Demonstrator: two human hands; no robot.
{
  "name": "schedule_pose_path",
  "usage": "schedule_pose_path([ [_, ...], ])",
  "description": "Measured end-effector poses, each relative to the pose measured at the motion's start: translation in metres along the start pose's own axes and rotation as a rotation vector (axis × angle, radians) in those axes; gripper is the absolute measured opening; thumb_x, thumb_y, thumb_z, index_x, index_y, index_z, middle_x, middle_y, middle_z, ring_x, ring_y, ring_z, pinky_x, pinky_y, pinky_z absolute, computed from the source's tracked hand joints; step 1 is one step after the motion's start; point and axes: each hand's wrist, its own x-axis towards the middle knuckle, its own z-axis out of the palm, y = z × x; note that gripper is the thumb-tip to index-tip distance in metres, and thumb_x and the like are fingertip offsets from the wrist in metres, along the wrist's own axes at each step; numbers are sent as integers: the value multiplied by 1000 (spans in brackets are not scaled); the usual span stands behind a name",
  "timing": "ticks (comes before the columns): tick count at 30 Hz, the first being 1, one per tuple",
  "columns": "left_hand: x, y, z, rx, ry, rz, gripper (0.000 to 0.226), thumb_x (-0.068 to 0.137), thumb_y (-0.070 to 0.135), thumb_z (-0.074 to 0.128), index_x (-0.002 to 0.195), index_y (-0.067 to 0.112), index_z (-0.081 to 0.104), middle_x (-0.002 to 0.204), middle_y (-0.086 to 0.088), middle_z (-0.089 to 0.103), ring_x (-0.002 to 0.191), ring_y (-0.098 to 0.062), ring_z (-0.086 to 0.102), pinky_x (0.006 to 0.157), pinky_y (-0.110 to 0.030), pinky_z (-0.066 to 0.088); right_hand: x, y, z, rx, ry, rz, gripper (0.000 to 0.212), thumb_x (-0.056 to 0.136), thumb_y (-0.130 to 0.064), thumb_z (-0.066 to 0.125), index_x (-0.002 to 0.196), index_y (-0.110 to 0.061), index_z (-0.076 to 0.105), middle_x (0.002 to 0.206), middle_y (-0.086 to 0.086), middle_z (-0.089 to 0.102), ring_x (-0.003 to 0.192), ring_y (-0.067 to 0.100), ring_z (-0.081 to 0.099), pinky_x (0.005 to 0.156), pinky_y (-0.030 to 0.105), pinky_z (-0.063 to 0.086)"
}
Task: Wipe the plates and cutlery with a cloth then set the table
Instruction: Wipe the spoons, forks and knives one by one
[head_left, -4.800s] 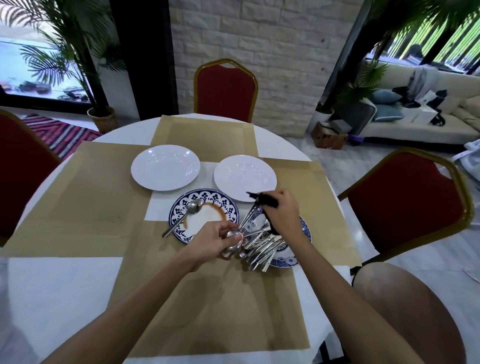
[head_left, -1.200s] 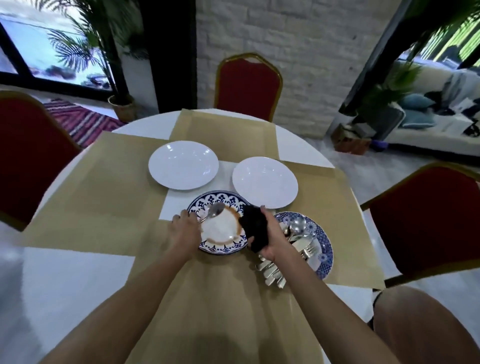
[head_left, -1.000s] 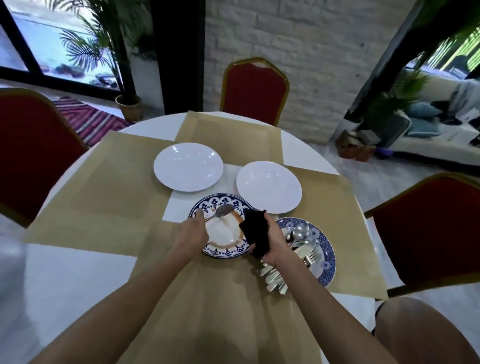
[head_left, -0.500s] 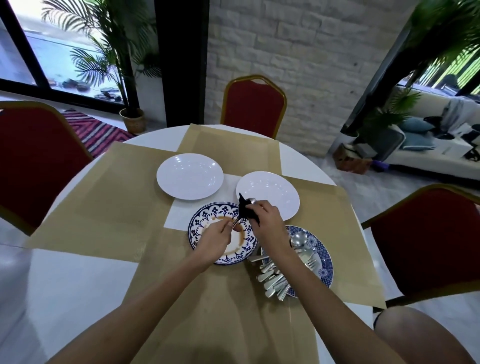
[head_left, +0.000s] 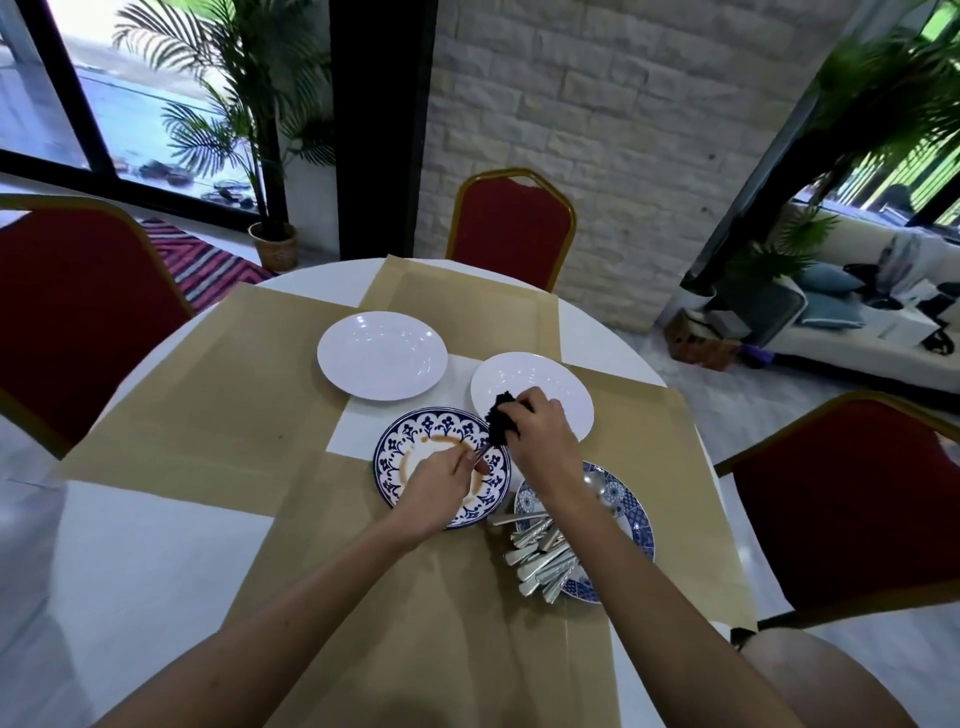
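Black cloth (head_left: 500, 423) was bunched in the right hand (head_left: 540, 439). Its fingers were curled round the cloth and closed over the far end of one thin piece of cutlery (head_left: 481, 453). Whether it was a spoon or a fork could not be told, because the cloth hid that end. The left hand (head_left: 441, 486) pinched the handle of the same piece, so the two hands were close together, joined by it, above the right part of the stained blue plate (head_left: 395, 452).

The metal piece looked light, stiff and smooth, so it would probably slip in a loose pinch. A firm hold on the handle, with the soft cloth wrapped round the other end, seemed the right grip. The stained blue plate, with a brown ring inside, was likely heavier and breakable. It was better taken by its rim.

Just right of the stained blue plate, and nearer to the person, a second blue plate (head_left: 635, 519) carried the cutlery pile (head_left: 543, 558), whose handles reached over its near rim. Beyond the stained blue plate lay two white plates, one on the far left (head_left: 382, 356) and one on the far right (head_left: 524, 374), this one partly behind the right hand. All stood on tan mats (head_left: 234, 389) laid over the round white surface (head_left: 130, 545).
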Motion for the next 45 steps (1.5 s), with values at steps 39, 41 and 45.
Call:
schedule_pose_path([
  [39,0,8,-7,156,-23,156,31,100,30,43,90,17,69,62,12,52,51,1,43,50,-15,30,-9,18,-27,200,9,141,24,91,-26,64,113,-19,70,107,8,59,97,23,56,74,26,40],
  [41,0,5,-13,133,-54,167,29,99,34,46,85,23,69,60,12,52,50,-3,43,52,-21,31,-4,23,-46,579,-215,414,24,93,-32,62,108,-14,68,96,10,63,87,25,64,76,33,52],
  [45,13,4,-30,336,-48,214,28,94,47,49,76,33,65,65,12,60,62,-5,54,60,-27,39,-16,33,-73,1067,-517,587,25,91,-28,64,106,-9,59,90,18,65,73,30,70,53,33,56],
])
